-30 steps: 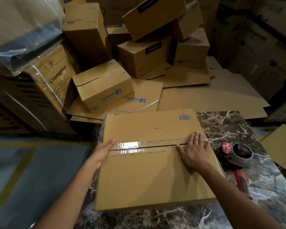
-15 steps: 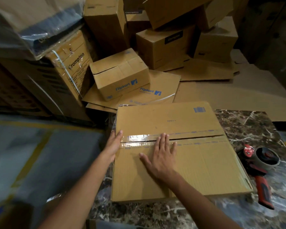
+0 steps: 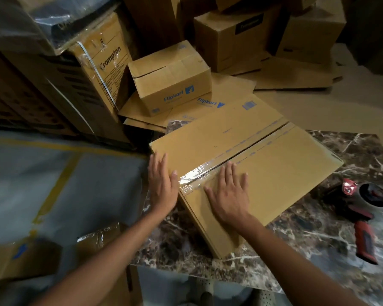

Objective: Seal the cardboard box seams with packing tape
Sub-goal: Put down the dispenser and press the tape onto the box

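marble table [image 3: 296, 244], cardboard box [image 3: 274, 173], tape dispenser [image 3: 363, 208]

The worktop [image 3: 352, 151] is dark brown marble with white veins. The box [image 3: 274, 173] on it is plain tan, with small blue print along its middle seam and a blue stamp at its far corner. The tape [image 3: 195, 175] over the near left end of the seam is clear and shiny. On the right, the tape dispenser [image 3: 360, 208] is red and black. Further off, a smaller tan box [image 3: 170, 80] bears blue lettering. The floor [image 3: 20, 184] on the left is grey with yellow lines.
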Available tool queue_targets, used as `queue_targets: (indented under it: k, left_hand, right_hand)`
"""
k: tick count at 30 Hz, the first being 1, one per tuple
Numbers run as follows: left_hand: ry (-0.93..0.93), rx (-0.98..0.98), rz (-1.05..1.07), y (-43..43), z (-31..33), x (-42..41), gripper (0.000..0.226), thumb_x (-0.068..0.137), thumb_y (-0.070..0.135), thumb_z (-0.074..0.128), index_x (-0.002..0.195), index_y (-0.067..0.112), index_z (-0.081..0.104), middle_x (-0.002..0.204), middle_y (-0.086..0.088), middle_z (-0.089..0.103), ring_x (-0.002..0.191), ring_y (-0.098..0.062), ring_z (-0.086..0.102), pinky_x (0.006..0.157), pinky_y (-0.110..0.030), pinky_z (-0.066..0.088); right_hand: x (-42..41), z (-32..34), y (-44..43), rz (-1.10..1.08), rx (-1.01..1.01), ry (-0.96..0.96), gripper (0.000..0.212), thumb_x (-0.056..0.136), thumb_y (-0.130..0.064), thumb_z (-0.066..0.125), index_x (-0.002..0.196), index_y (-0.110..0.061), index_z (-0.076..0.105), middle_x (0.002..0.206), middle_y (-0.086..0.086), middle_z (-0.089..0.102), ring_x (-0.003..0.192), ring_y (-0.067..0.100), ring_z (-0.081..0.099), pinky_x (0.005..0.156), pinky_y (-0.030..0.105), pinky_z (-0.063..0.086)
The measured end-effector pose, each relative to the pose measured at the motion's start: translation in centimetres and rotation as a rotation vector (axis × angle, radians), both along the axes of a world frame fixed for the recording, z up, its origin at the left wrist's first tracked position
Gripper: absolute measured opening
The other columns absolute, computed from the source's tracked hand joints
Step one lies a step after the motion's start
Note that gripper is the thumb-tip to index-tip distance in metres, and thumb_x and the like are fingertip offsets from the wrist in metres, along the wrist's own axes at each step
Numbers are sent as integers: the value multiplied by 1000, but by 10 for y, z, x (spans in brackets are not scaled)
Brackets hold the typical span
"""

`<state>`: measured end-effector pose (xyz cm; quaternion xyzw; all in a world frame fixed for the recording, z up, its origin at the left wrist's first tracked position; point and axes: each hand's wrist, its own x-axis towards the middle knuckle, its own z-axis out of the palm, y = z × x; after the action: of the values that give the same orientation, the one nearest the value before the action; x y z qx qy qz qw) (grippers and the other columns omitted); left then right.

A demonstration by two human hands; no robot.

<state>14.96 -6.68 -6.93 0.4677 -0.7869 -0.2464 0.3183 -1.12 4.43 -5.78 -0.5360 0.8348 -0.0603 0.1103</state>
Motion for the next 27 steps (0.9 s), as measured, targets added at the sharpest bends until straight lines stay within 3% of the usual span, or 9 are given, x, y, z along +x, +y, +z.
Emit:
queue_targets:
  k: [3, 7, 11, 16, 20, 23, 27]
  left_hand:
    - [-303, -252, -516, -33, 3, 22, 57, 91, 20, 42, 147, 15, 37, 158, -5, 29, 151, -19, 11, 118, -53, 24]
    - [-717, -379, -858, -63, 10, 23, 89, 78, 37, 52, 156, 25, 11, 165, -3, 2, 151, -18, -1, 121, -46, 10]
    - [-846, -518, -889, -74, 22, -14, 112, 68, 62, 64, 156, 26, 4, 164, -1, 5, 145, -22, 19, 113, -45, 22]
    - [-974, -580, -949, -69, 25, -56, 113, 73, 75, 41, 154, 19, -14, 163, -3, -13, 150, -23, -11, 122, -44, 3]
    - [-924, -548, -844, -38, 13, -76, 107, 80, 80, 34, 156, 14, -4, 164, -5, -4, 151, -23, -3, 122, -43, 3]
    - [-875, -486, -722, -8, 8, -95, 104, 81, 80, 34, 156, 12, 4, 165, -6, 3, 151, -23, 1, 122, -45, 9]
    - [-842, -395, -590, 20, 1, -106, 101, 85, 76, 36, 155, 13, 0, 164, -5, -4, 151, -23, -5, 122, -46, 7]
  right_hand:
    - [-6, -7, 2, 57, 20, 25, 95, 87, -76, -9, 152, -7, -12, 159, 14, -21, 146, 27, -26, 118, 53, -14]
    - [-25, -10, -2, 108, 4, 15, 97, 86, -80, -4, 153, -9, -10, 160, 12, -19, 146, 25, -26, 118, 54, -14]
    - [-50, -7, -4, 166, -6, -11, 103, 83, -84, 1, 154, -10, -4, 161, 10, -15, 148, 22, -21, 118, 53, -13]
    - [-92, 13, 2, 212, 17, -28, 106, 80, -84, 6, 156, -10, 2, 163, 10, -7, 151, 20, -10, 121, 52, -3]
    - [-86, 23, 16, 264, -6, -52, 103, 85, -82, 17, 156, -9, -1, 163, 9, -7, 151, 21, -8, 121, 53, 0]
    - [-68, 14, 31, 331, 72, 78, 91, 94, -67, 25, 155, -7, -4, 162, 12, -12, 150, 26, -15, 120, 53, -5]
    - [-81, 11, 43, 332, 66, 148, 72, 103, -45, 29, 155, -12, -8, 163, 6, -13, 148, 22, -20, 121, 45, -9]
